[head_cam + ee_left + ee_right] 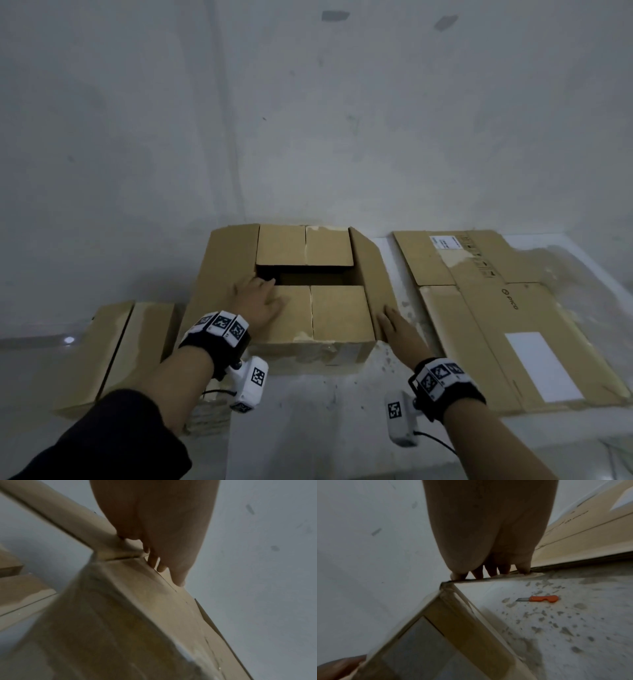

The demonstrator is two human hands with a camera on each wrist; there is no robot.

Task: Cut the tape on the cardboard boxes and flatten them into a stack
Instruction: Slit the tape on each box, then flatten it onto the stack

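- Left hand: grip wide, flat on open box top flap.
- Right hand: grip wide, fingers straight against box's right side flap.
- Orange knife lies apart on floor.

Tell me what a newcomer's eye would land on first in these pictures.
First the open cardboard box in the middle, its flaps spread around a dark gap, with the left hand flat on a near flap and the right hand against its right side. Next the flattened cardboard lying to the right. In the right wrist view, an orange utility knife lies on the speckled floor, blade out.
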